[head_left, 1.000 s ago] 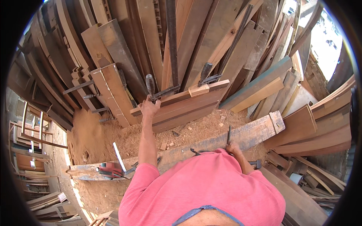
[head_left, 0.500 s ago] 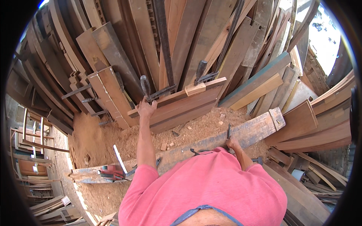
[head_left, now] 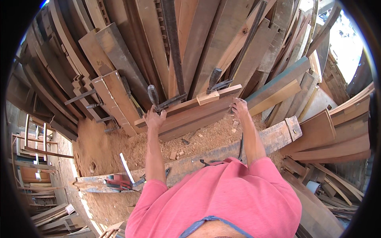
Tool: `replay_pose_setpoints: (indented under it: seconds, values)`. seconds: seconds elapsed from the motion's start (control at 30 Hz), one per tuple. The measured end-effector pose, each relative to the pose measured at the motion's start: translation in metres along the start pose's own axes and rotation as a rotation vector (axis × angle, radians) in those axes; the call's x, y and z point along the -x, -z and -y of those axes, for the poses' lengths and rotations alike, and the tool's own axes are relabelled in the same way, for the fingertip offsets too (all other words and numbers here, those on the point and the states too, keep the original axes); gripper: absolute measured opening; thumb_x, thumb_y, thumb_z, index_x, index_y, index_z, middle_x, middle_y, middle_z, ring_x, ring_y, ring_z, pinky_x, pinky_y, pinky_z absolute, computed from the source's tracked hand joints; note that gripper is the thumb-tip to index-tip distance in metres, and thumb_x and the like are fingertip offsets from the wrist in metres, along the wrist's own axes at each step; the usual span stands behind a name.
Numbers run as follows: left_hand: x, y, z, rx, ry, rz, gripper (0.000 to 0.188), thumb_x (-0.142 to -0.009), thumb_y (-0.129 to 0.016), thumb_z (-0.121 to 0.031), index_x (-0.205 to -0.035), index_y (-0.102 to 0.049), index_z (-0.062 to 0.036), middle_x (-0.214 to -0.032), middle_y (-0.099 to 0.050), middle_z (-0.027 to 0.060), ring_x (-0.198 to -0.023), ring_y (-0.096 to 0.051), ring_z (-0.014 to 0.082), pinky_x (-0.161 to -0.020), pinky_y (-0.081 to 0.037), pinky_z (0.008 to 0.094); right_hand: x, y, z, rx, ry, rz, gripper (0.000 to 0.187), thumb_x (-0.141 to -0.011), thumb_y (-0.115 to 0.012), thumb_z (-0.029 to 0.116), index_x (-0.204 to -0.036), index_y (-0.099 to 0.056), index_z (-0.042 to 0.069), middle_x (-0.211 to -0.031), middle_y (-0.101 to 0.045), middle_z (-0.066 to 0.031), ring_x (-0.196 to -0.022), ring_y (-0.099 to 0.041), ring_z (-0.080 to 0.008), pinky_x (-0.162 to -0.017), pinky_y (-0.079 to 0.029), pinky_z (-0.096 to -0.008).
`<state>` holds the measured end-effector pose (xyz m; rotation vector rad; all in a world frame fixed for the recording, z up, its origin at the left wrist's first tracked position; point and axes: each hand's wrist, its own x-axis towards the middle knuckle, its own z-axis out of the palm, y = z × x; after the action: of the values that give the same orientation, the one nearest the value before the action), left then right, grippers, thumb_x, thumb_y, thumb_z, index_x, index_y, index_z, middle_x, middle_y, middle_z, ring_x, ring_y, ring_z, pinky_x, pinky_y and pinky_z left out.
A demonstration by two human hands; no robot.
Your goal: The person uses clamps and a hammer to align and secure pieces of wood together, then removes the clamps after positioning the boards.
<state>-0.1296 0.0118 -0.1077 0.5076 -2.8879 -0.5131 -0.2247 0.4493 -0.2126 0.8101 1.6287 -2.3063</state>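
Reddish-brown wooden boards [head_left: 190,115], stacked flat and already pinched by two dark metal bar clamps [head_left: 156,101], lie beyond the sawdust. The left end is gripped by the left hand [head_left: 154,119], fingers curled; the right end is grasped by the right hand [head_left: 240,109]. Lifting appears not yet begun.

Both arms stretched out forward from a pink short-sleeved shirt, bare from the sleeve down. Left arm nearly straight, left hand [head_left: 154,118] raised at the far end of the reach, fingers curled over and closed in a grip, back of the hand facing the camera. Right arm bent a bit at the elbow, right hand [head_left: 239,109] up at about the same height, fingers spread and pressed down, probably flat rather than gripping, hard to tell from here.
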Motion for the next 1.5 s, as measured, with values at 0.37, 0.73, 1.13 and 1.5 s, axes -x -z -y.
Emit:
replay_pose_setpoints:
  seconds: [0.37, 0.73, 1.13, 1.5]
  values:
    - [0.008, 0.003, -0.006, 0.092, -0.007, -0.055, 0.054, -0.078, -0.065, -0.044, -0.119, -0.06, -0.0093, -0.109, -0.069, 0.0144, -0.115, -0.058, 0.0351, -0.106, -0.034, 0.0545, -0.006, -0.019, 0.021, -0.3, -0.143, 0.044, 0.053, -0.104, -0.052, 0.036, -0.147, -0.042, 0.007, -0.143, -0.057, -0.0099, -0.106, -0.063, -0.0226, -0.105, -0.042, -0.0476]
    - [0.003, -0.002, -0.006, 0.077, 0.014, -0.032, 0.054, -0.078, -0.063, -0.045, -0.119, -0.059, -0.0097, -0.108, -0.069, 0.0158, -0.117, -0.057, 0.0356, -0.109, -0.032, 0.0534, 0.104, -0.072, 0.1, 0.486, 0.842, 0.03, 0.042, -0.098, -0.059, 0.024, -0.131, -0.054, -0.004, -0.113, -0.065, -0.0112, -0.098, -0.06, -0.0216, -0.092, -0.049, -0.0354]
    - [0.016, 0.012, -0.012, 0.11, -0.017, 0.068, 0.064, -0.077, -0.064, -0.051, -0.127, -0.054, -0.012, -0.112, -0.067, 0.0177, -0.119, -0.055, 0.0371, -0.11, -0.03, 0.0505, 0.078, -0.156, 0.109, 0.326, 1.032, 0.0, 0.025, -0.097, -0.064, 0.024, -0.1, -0.058, 0.0, -0.078, -0.064, -0.0111, -0.067, -0.066, -0.0201, -0.068, -0.053, -0.036]
    - [0.065, 0.029, 0.085, 0.366, 0.067, -0.111, 0.101, -0.076, -0.087, -0.038, -0.151, -0.029, -0.0037, -0.145, -0.047, 0.0203, -0.137, -0.046, 0.0356, -0.113, -0.038, 0.0467, 0.075, -0.126, 0.11, 0.288, 0.909, -0.062, 0.018, -0.093, -0.07, 0.017, -0.085, -0.062, 0.003, -0.062, -0.064, -0.0025, -0.058, -0.061, -0.0085, -0.057, -0.048, -0.0259]
